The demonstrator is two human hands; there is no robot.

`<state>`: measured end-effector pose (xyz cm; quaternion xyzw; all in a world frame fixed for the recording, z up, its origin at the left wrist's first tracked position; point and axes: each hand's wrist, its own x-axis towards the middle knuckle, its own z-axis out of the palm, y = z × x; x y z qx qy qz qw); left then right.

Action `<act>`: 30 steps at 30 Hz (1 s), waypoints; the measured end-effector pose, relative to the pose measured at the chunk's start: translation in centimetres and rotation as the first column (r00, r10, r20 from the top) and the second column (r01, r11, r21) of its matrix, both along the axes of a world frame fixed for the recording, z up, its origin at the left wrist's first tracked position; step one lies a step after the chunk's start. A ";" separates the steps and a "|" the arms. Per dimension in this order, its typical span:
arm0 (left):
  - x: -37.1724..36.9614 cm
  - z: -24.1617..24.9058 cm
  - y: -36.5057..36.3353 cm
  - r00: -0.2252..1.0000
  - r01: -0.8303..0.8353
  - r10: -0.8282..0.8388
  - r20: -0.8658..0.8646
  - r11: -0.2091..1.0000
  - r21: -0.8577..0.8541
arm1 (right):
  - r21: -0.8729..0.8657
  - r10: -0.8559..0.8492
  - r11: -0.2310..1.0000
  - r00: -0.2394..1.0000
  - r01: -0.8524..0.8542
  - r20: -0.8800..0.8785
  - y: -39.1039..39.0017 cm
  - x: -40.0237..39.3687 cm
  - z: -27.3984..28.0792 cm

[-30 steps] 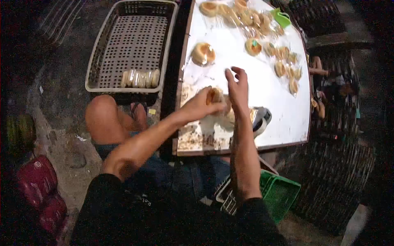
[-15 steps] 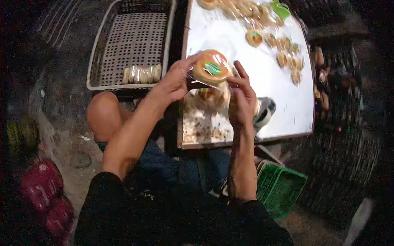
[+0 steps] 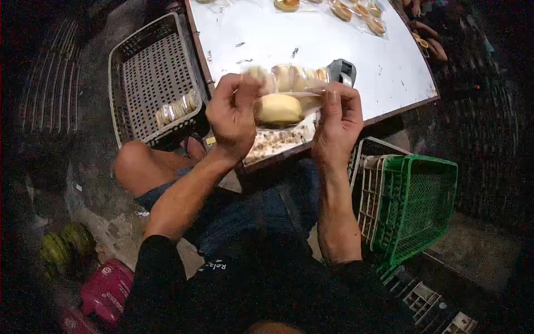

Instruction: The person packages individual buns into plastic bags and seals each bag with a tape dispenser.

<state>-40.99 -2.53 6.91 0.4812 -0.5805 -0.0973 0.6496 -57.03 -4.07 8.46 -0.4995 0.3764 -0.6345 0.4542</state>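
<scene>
Between my hands, just above the near end of the white table (image 3: 267, 39), is a round golden pastry (image 3: 281, 107) in clear plastic wrap, seen edge-on. My left hand (image 3: 233, 114) grips the wrap at the left of the pastry, thumb and fingers pinched. On the other side my right hand (image 3: 338, 114) pinches the stretched plastic, away from the pastry itself. Just behind the wrap stand more wrapped pastries (image 3: 288, 77), blurred and partly covered. A grey tape dispenser (image 3: 343, 71) sits beyond my right hand, its lower part hidden.
A grey perforated crate (image 3: 147, 72) stands left of the table, with a row of wrapped pastries (image 3: 177, 108) in it. Bagged pastries (image 3: 356, 11) lie at the far end. A green crate (image 3: 425, 206) is at right, pink containers (image 3: 108, 289) at lower left. Another person's arm (image 3: 436, 44) shows at the right.
The pastry has turned from showing its top with a green label to edge-on. My hands have moved apart, stretching the plastic between them. The whole view has shifted and rotated.
</scene>
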 end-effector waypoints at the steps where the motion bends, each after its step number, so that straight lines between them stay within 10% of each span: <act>1: -0.5 0.7 0.4 0.984 0.061 -0.038 -0.172 0.990 0.127 | -0.014 0.030 0.999 0.999 -0.029 0.044 0.1 0.2 0.2; 5: 0.3 0.4 -0.8 0.892 0.390 -0.128 -0.435 0.705 0.592 | 0.026 0.096 0.995 0.983 -0.101 0.156 0.7 1.0 0.5; 7: -1.1 -1.7 -0.6 0.951 -0.074 0.094 -0.295 0.994 0.077 | 0.124 0.114 0.981 0.957 -0.151 0.268 1.3 2.1 0.9; 10: -1.4 1.3 1.3 0.998 0.055 -0.053 -0.025 0.994 0.090 | 0.039 0.093 0.994 0.983 -0.100 0.160 0.9 3.2 1.3; 11: -0.8 1.5 1.4 0.964 0.244 -0.165 -0.210 0.864 0.441 | -0.011 0.079 0.997 0.992 -0.078 0.100 0.9 3.5 1.3; 13: -0.4 1.7 1.0 0.799 0.440 -0.156 -0.581 0.810 0.387 | -0.118 -0.219 0.973 0.953 0.197 -0.211 0.8 4.4 1.0; 16: 0.4 0.9 -0.2 0.622 0.458 -0.020 -0.783 0.820 0.343 | -0.598 -0.376 0.800 0.738 -0.046 -0.560 0.5 5.1 -1.2; 19: 0.7 1.4 0.6 0.759 0.337 -0.008 -0.651 0.860 0.383 | -0.174 -0.063 0.984 0.834 -0.040 -0.548 1.0 6.4 -2.5; 23: 3.4 -0.1 -1.1 0.984 0.175 -0.173 -0.049 0.984 0.039 | -0.311 -0.097 0.935 0.717 -0.173 -0.690 -0.3 5.1 -1.6; 24: 4.1 -1.0 -1.3 0.895 0.435 -0.416 -0.163 0.895 0.102 | -0.286 -0.086 0.949 0.767 -0.130 -0.636 -0.4 5.2 -1.7; 27: 4.1 0.2 -1.0 0.742 0.583 -0.384 -0.549 0.775 0.246 | -0.289 -0.079 0.951 0.824 -0.105 -0.561 -0.6 5.1 -1.5; 30: 4.4 -0.2 -1.4 0.761 0.596 -0.378 -0.526 0.728 0.339 | -0.286 -0.048 0.945 0.794 -0.161 -0.606 -0.5 4.6 -1.3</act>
